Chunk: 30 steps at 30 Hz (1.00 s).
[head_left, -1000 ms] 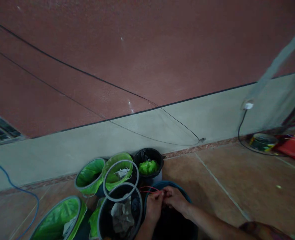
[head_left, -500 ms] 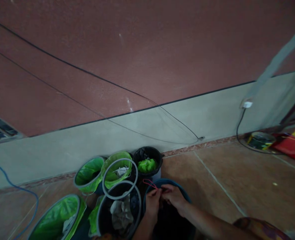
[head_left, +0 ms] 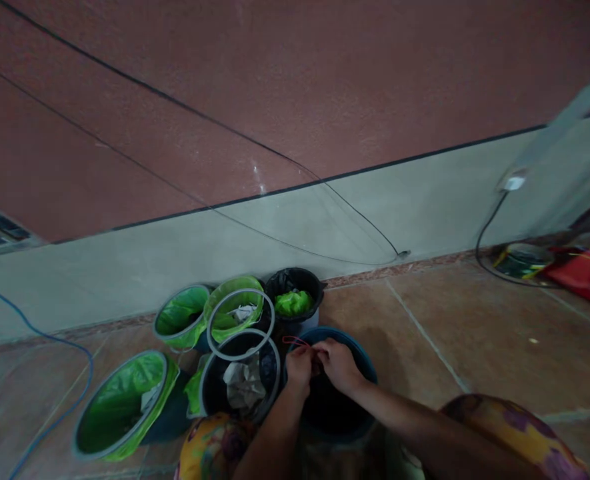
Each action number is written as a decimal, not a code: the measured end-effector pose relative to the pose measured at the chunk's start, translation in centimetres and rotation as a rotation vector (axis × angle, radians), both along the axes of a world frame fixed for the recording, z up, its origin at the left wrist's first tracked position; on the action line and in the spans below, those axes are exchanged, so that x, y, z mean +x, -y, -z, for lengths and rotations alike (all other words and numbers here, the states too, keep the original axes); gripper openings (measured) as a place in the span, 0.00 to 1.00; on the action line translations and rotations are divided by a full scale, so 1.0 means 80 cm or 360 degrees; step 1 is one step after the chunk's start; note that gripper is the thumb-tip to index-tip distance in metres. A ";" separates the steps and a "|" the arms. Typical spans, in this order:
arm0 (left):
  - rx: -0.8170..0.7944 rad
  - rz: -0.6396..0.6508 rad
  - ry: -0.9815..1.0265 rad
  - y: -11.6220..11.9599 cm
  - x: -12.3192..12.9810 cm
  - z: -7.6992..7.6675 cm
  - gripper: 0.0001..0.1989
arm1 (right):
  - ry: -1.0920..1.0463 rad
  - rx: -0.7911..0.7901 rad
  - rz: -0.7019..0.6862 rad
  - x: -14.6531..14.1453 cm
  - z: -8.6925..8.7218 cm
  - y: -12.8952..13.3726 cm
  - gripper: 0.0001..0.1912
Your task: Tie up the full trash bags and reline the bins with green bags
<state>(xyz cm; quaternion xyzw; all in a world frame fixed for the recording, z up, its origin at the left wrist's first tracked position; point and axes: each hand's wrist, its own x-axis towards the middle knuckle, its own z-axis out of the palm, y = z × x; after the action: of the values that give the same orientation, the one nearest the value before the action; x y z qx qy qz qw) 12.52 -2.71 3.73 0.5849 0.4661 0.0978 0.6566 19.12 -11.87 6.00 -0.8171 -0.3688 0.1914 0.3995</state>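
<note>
My left hand [head_left: 301, 368] and my right hand [head_left: 339, 363] meet over a dark blue bin [head_left: 369, 347], fingers pinched close together. Between them is a thin red string [head_left: 295, 340], its loop sticking out to the left past my left fingers. Both hands appear to grip this string; the fingertips partly hide what lies between them. The bin below looks dark inside, and its contents cannot be made out. Just left stands a black bin with a grey rim [head_left: 203, 393], with crumpled brownish-grey material [head_left: 245, 383] in it. A loose grey ring [head_left: 215, 317] leans over that bin's far side.
Green-lined bins [head_left: 119, 400] stand to the left and along the wall, beside a black-lined bin [head_left: 319, 290] holding green plastic. A blue hose [head_left: 82, 350] crosses the floor at left. A black cable [head_left: 479, 250] hangs from a socket near a red object [head_left: 585, 275] at right.
The view has tipped downward, so the bins and wall sit higher in the picture and my knees show more. My hands stay together over the bin with the red string.
</note>
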 end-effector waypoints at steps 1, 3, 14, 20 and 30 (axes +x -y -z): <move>-0.0035 -0.0019 0.0021 0.000 0.000 0.000 0.08 | 0.0047 -0.0042 -0.0020 0.000 0.000 0.000 0.16; -0.0127 -0.0072 0.0077 0.000 0.000 0.000 0.07 | 0.0151 -0.0131 -0.0071 -0.001 -0.001 0.001 0.17; 0.0151 -0.0042 0.0145 -0.005 0.005 0.000 0.08 | 0.0404 -0.0497 -0.0145 -0.006 -0.007 0.001 0.17; 0.0531 0.0473 0.0071 -0.017 0.000 -0.008 0.16 | -0.0450 -0.0399 0.0102 0.015 -0.009 0.000 0.10; 0.0947 0.0661 -0.0013 -0.004 -0.022 -0.029 0.06 | -0.1775 -0.0135 0.0282 0.031 -0.019 0.011 0.04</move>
<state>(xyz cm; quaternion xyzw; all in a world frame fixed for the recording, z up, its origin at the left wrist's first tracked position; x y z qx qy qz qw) 10.78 -2.40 6.05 0.8330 0.2912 0.0914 0.4615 21.61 -12.72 7.56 -0.6354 -0.0240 0.5746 0.5153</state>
